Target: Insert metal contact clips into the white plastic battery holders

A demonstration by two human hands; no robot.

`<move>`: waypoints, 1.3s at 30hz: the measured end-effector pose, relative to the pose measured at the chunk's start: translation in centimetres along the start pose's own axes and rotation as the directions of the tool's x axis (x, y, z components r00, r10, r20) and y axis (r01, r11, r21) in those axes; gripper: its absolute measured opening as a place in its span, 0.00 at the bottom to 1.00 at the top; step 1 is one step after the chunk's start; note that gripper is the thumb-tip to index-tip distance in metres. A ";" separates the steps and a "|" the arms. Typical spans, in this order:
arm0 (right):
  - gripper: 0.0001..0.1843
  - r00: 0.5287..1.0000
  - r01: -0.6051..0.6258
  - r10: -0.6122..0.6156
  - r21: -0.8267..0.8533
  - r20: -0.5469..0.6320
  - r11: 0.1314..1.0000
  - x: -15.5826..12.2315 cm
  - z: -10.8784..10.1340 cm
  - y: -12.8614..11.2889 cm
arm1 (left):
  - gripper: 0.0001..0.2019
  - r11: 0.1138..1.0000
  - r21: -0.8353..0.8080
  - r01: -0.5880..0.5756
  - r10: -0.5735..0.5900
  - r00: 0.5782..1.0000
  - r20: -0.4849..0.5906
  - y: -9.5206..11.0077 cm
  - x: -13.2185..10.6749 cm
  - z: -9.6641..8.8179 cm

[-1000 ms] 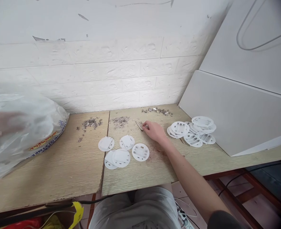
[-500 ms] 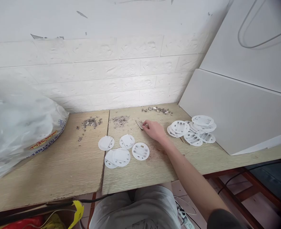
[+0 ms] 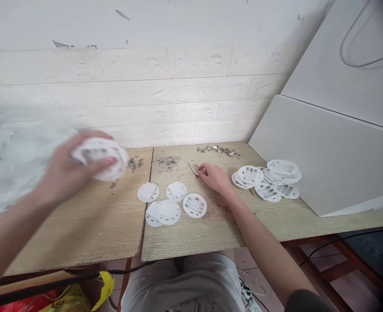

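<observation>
Left hand (image 3: 64, 173) has come out of the clear plastic bag (image 3: 12, 160) w/ a blurred stack of round white plastic discs (image 3: 102, 158), fingers curled round it above the wooden table (image 3: 80, 225). Right hand (image 3: 214, 177) pinches thin metal tweezers (image 3: 194, 169) by 5 loose discs (image 3: 171, 203).

Matt white plastic discs (image 3: 194, 205), pale wood-grain laminate worktop (image 3: 90, 225), small shiny metal bits (image 3: 168, 162), crinkled glossy clear plastic bag (image 3: 12, 164), rough white-painted brick wall (image 3: 165, 91), smooth matt grey panel (image 3: 324, 151)

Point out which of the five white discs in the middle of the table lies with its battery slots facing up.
The rightmost disc, closest to the right hand. Its recessed battery slots show, whereas the other four discs show smooth backs.
</observation>
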State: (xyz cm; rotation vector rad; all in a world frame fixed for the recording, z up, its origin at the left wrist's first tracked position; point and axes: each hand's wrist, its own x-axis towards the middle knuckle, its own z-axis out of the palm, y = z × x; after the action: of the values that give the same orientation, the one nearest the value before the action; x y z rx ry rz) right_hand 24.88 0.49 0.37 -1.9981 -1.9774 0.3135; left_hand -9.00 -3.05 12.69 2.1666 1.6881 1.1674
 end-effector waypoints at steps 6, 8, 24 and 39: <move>0.14 1.000 -0.002 0.002 0.005 0.024 1.000 -0.2 -0.3 -0.1 | 0.21 0.960 -0.274 0.062 0.020 0.958 0.286 -0.6 -2.7 7.2; 0.14 1.000 -0.006 0.006 0.003 0.025 1.000 -0.2 -0.3 -0.1 | 0.21 0.948 -0.302 0.103 -0.025 0.967 0.252 -1.0 -3.1 7.5; 0.14 0.999 0.003 -0.002 -0.026 0.038 1.000 -0.2 -0.4 -0.1 | 0.17 0.927 0.029 -0.375 0.361 0.909 0.208 -5.1 -7.7 7.3; 0.14 0.999 0.000 0.000 0.003 0.037 1.000 -0.2 -0.4 -0.1 | 0.23 0.928 0.134 -0.347 0.306 0.917 0.255 -6.0 -8.8 7.3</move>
State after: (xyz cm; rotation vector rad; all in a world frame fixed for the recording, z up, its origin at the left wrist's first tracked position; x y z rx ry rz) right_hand 24.91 0.23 0.74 -2.0040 -1.9979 0.3558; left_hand -9.33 -6.29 0.16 2.6560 1.4156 0.8093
